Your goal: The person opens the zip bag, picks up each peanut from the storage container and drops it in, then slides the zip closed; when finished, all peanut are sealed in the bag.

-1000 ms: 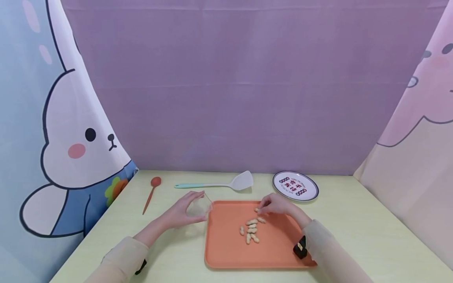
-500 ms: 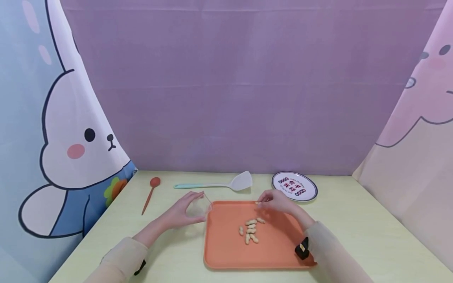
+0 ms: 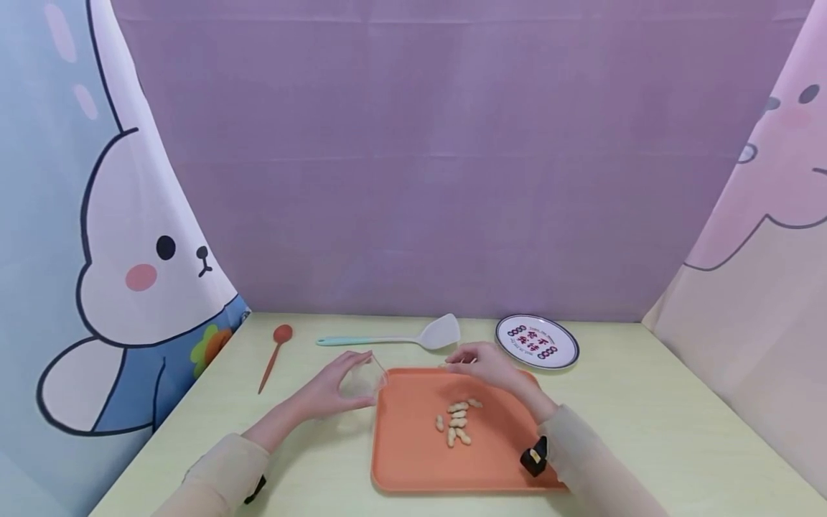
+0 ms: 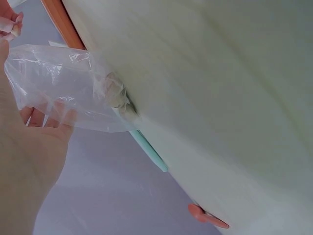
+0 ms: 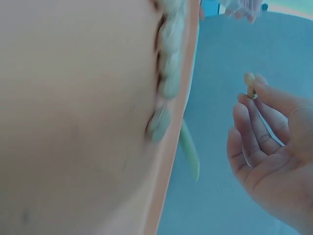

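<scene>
My left hand [image 3: 331, 388] holds a clear plastic bag [image 4: 58, 68] by its mouth, thumb and fingers spread wide apart. A few pale peanuts [image 4: 115, 92] show through the plastic at the bag's lower end. Between thumb and fingertips, my right hand [image 3: 486, 366] pinches one peanut [image 5: 250, 86], raised over the far edge of the orange tray [image 3: 413, 463]. Several unshelled peanuts [image 3: 459, 421] lie grouped around the tray's middle. The bag hangs just left of the tray, at its far left corner in the head view.
Behind the tray lies a white spatula [image 3: 441, 332] with a mint-green handle. A red spoon [image 3: 282, 333] rests at the far left of the table [image 3: 646, 424]. A white plate [image 3: 538, 341] with a dark rim and red lettering stands at the back right.
My right hand has risen from the tray's far part and moved left toward the bag, carrying the peanut. The left hand and the bag stay in place.
</scene>
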`<state>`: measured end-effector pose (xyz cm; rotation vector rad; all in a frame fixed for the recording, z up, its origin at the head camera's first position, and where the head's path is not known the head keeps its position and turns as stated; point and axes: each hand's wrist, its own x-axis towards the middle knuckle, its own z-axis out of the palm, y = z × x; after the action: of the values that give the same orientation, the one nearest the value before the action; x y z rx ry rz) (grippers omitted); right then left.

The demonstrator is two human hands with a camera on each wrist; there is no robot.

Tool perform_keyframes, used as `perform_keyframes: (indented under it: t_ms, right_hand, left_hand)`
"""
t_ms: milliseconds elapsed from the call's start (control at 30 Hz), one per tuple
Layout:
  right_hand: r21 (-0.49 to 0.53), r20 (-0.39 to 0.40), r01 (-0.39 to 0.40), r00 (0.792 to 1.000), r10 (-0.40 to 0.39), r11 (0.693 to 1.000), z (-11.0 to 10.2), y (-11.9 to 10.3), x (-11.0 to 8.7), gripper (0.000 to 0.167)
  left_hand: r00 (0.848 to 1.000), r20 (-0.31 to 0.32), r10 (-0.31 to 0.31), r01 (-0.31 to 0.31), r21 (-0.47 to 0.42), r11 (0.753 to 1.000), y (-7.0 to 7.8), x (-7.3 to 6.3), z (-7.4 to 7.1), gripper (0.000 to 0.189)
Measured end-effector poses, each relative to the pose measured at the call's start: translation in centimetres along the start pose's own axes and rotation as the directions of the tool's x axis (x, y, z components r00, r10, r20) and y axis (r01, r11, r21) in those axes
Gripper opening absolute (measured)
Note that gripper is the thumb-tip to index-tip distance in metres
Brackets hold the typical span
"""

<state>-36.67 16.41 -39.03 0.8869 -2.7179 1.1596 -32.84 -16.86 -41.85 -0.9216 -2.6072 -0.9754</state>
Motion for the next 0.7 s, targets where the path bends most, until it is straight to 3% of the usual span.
perform_keyframes:
  t_ms: [433, 533, 700]
  right_hand:
    - [0.137, 0.031, 0.075, 0.996, -0.080, 0.988, 3.0, -5.3, 1.2, 0.015]
    - [0.185, 0.056, 0.108, 0.991, -0.120, 0.977, 3.6, -6.1, 1.5, 0.015]
    - [0.159, 0.062, 0.139, 0.987, -0.151, 0.977, 4.8, -6.3, 2.5, 0.015]
  left_hand:
    - [1.000, 0.001, 0.003, -0.003, 0.014, 1.000, 0.1, 0.0, -0.1, 0.081]
    - [1.000, 0.002, -0.008, 0.008, 0.011, 1.000, 0.2, 0.0, -0.2, 0.081]
    - [1.000, 0.008, -0.013, 0.013, -0.002, 1.000, 0.4, 0.0, -0.3, 0.080]
